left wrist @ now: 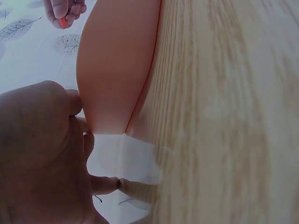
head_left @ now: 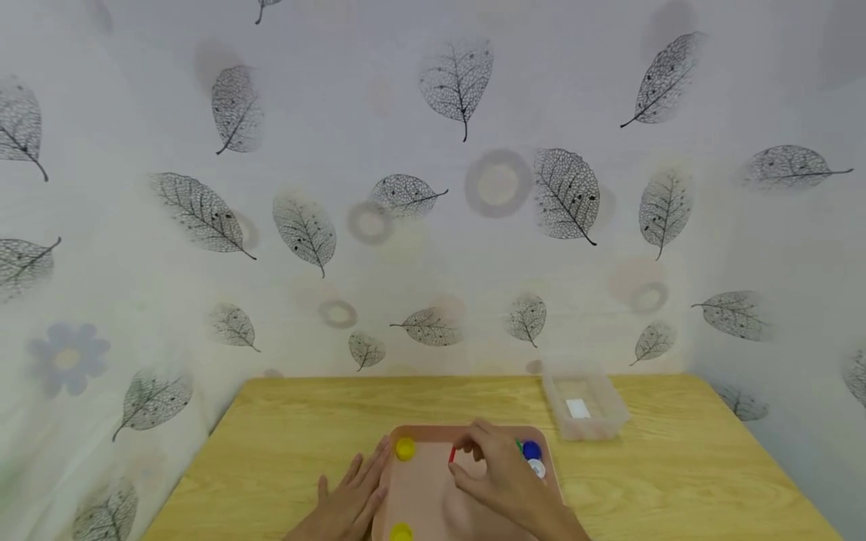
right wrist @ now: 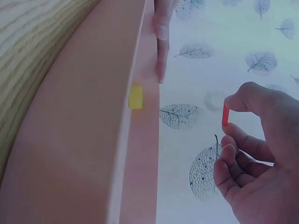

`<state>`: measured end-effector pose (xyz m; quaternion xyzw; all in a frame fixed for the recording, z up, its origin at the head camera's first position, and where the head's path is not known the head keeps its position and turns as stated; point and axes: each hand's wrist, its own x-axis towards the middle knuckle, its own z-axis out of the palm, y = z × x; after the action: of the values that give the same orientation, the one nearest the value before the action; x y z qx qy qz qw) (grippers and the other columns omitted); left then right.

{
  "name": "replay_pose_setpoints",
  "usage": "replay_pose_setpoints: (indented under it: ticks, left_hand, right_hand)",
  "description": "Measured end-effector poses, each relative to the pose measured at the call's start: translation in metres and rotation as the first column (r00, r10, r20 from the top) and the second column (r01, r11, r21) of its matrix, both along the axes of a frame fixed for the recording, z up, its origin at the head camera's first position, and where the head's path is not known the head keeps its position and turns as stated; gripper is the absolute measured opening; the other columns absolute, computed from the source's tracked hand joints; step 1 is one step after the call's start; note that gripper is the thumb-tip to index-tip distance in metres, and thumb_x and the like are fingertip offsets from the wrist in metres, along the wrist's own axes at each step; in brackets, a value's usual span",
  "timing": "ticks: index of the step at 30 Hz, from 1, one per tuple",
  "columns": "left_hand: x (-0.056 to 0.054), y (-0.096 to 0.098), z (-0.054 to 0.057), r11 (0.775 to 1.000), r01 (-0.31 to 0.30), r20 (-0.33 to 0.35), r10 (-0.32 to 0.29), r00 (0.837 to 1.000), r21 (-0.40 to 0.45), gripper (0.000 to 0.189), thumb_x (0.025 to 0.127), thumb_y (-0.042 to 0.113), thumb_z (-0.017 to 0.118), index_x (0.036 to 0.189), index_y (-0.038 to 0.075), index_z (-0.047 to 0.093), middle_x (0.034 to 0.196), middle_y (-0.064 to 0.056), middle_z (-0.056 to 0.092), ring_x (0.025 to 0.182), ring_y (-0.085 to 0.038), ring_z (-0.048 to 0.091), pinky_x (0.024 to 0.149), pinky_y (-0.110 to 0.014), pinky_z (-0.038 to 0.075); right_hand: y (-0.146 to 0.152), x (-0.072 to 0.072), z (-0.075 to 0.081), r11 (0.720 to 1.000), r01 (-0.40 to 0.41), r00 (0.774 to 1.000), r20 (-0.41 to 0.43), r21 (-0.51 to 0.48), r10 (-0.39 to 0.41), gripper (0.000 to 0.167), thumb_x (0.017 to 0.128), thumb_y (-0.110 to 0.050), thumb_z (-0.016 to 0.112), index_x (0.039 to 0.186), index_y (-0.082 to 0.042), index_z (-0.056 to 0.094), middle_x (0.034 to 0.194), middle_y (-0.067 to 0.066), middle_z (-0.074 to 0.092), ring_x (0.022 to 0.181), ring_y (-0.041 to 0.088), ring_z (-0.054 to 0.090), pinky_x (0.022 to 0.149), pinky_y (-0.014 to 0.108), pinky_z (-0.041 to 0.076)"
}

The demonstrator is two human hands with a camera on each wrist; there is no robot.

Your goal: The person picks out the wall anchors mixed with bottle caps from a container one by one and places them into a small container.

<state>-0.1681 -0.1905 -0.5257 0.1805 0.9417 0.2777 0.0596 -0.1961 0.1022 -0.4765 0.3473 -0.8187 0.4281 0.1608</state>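
A small flat red piece is pinched between the thumb and index finger of my right hand, raised above the pink tray. In the right wrist view the red piece appears as a narrow upright strip; its face is hidden. My left hand lies along the tray's left side with its fingers spread, touching the rim. A yellow cap sits in the far left corner and another yellow cap lies nearer. Beside my right hand are a blue cap, a white cap and a partly hidden green one.
A clear plastic box with a white label stands behind the tray at the right. The wooden table meets a wall covering printed with leaves at its back edge.
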Motion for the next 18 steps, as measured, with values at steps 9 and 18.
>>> replay_pose_setpoints:
  ticks: [9,18]
  left_hand:
    - [0.0,0.003,0.002,1.0,-0.009,0.013,0.009,1.0,-0.024,0.06,0.113,0.043,0.03,0.167,0.024,0.013,0.171,-0.003,0.01,0.148,-0.053,0.023,0.088,-0.094,-0.003]
    - [0.002,0.0,-0.002,1.0,-0.01,-0.035,0.01,0.999,-0.001,0.059,0.113,0.042,0.032,0.167,0.025,0.014,0.172,-0.001,0.012,0.148,-0.053,0.022,0.086,-0.095,-0.004]
  right_hand:
    - [0.024,-0.004,0.003,0.996,0.078,0.976,-0.201,-0.038,-0.084,0.03,0.076,-0.003,0.085,0.092,-0.021,0.066,0.086,-0.017,0.053,0.071,-0.002,0.048,0.06,0.019,0.049]
    - [0.049,-0.011,0.009,0.987,0.148,0.983,-0.103,-0.069,-0.155,0.031,0.076,0.002,0.085,0.095,-0.015,0.068,0.087,-0.01,0.059,0.072,0.0,0.053,0.06,0.022,0.052]
